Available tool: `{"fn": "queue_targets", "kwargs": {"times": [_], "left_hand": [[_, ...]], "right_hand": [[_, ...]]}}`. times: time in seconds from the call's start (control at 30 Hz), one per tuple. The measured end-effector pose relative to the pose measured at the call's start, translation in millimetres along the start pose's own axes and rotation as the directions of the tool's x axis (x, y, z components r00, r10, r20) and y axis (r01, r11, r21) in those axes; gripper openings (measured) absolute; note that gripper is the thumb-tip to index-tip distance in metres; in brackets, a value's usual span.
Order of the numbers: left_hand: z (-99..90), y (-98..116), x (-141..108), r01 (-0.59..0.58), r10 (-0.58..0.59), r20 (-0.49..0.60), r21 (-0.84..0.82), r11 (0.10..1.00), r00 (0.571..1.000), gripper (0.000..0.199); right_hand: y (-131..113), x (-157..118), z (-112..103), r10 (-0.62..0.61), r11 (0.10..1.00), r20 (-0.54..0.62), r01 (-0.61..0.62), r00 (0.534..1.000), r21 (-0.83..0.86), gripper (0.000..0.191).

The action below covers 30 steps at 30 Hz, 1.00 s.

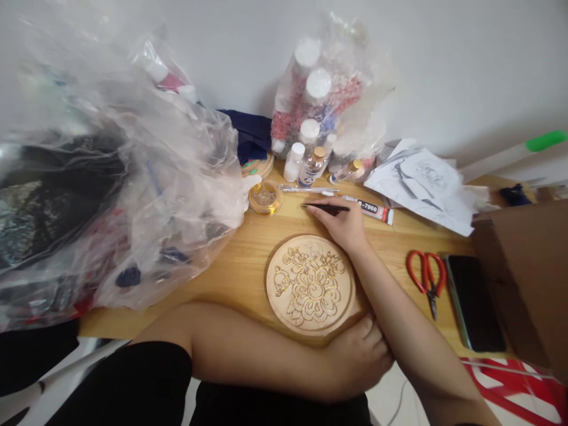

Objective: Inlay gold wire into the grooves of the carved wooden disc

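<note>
Our right grip [347, 226] pinches the dark tweezers [333, 207], tips toward nine o'clock above the table [242, 266]; slim and stiff, they should feel light and suit a mid-shaft hold. Our left grip [357, 358] rests curled just beside the round board [310, 285], at its five o'clock; we cannot tell whether it holds anything. The board lies flat, at six o'clock from the tweezers. We judge it light and rigid, best taken by its plain rim, since the gold outlines [317, 290] look delicate. The wire spool [265, 198] sits at the board's eleven o'clock, the red-handled pliers [430, 291] at three.
</note>
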State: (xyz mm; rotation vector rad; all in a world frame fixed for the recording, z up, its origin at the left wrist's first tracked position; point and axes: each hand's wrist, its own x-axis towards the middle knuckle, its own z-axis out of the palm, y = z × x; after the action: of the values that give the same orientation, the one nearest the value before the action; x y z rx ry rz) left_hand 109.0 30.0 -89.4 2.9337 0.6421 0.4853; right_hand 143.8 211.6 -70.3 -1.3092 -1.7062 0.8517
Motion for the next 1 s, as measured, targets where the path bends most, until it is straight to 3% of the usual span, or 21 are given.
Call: {"fn": "queue_targets", "kwargs": {"times": [0.5,0.73,0.9,1.0], "left_hand": [[4.9,2,-2,0.012,-0.011,-0.054,0.01,1.0,0.998,0.04],[5.6,2,-2,0.001,0.0,-0.027,0.029,1.0,1.0,0.039],[-1.4,0,-2,0.011,-0.011,0.004,0.1,0.995,1.0,0.042],[-2.8,1,-2,0.01,-0.016,0.049,0.121,0.993,0.999,0.044]], "right_hand": [[-9,0,-2,0.06,0.996,0.014,-0.059,0.998,-0.073,0.004],[-9,1,-3,0.035,0.995,-0.019,-0.037,0.999,-0.091,0.004],[-23,-14,-24,-0.108,0.983,-0.052,0.099,0.993,-0.152,0.006],[-35,-40,-41,-0.181,0.958,0.026,0.182,0.983,-0.221,0.006]]}}
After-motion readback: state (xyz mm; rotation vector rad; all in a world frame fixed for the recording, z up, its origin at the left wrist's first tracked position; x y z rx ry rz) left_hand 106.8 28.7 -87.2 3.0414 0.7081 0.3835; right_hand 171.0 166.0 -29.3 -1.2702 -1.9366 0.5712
